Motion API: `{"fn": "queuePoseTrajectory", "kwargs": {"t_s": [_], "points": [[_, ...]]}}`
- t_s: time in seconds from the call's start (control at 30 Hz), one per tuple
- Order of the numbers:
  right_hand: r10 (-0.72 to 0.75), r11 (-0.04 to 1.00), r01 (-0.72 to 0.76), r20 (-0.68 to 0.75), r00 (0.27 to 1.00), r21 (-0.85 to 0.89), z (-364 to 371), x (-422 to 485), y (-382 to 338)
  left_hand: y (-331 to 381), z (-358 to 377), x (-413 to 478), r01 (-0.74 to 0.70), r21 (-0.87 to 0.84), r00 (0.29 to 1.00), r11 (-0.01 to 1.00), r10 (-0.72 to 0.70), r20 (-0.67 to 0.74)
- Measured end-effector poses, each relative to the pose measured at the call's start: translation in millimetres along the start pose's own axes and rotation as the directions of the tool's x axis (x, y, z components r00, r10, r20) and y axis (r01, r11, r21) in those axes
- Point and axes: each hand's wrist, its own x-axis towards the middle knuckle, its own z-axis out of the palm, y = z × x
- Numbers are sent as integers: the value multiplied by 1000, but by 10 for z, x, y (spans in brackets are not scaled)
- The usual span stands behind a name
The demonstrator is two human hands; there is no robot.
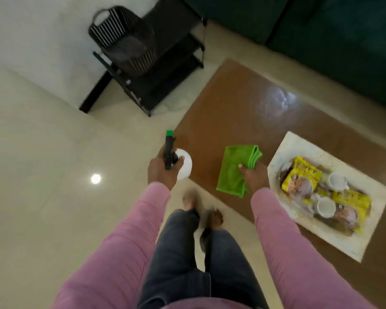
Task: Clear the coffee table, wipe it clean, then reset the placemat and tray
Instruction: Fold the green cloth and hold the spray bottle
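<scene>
Two grips in use, both w/ pink sleeves. Floor [54, 141]: pale tile, fills the left half, w/ a round light spot reflected on it. Sofa [343, 41]: dark green, top right, along the surface's far edge. Surface [232, 103]: brown, glossy, runs diagonally from centre to bottom right, w/ a pale glare patch toward the far edge. Rack [165, 70]: black, open shelves, by the wall beyond the surface's left corner. A black slatted basket [125, 41] sits on its top.

Mat [366, 239]: off-white, stained, lies on the surface's right part close to the near edge, at an angle to it. On the mat are 2 yellow packets [303, 175] and 2 white cups [338, 180], all bunched together. Can't tell if a tray sits under them.

Cloth [234, 168]: green, folded, over the surface by the near edge, left of the mat. Can't tell if it touches the surface. Right grip [254, 177] curls round the cloth's right side, thumb on top.

Bottle [184, 168]: white spray type w/ black trigger and green nozzle, at the surface's left corner. Left grip [161, 170] wraps its neck, fingers round the trigger.
</scene>
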Motion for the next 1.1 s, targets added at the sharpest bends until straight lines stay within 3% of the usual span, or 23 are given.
{"fn": "queuePoseTrajectory", "kwargs": {"t_s": [0.23,0.47,0.8,1.1], "points": [[-27,1000,27,7,1000,-6,76,-378,-516,311,-690,-82,-31,-105,998,994,26,-54],[-77,997,77,16,997,-22,947,-380,-1370,482,-1476,608,-70,-154,997,986,64,-49],[-60,997,63,-62,996,42,2443,-489,-2557,703,-2890,2022,-193,84,979,978,186,84],[-31,993,35,-39,999,112,3112,-148,-3289,1301,-3337,3091,-260,86,962,962,251,103]]}}
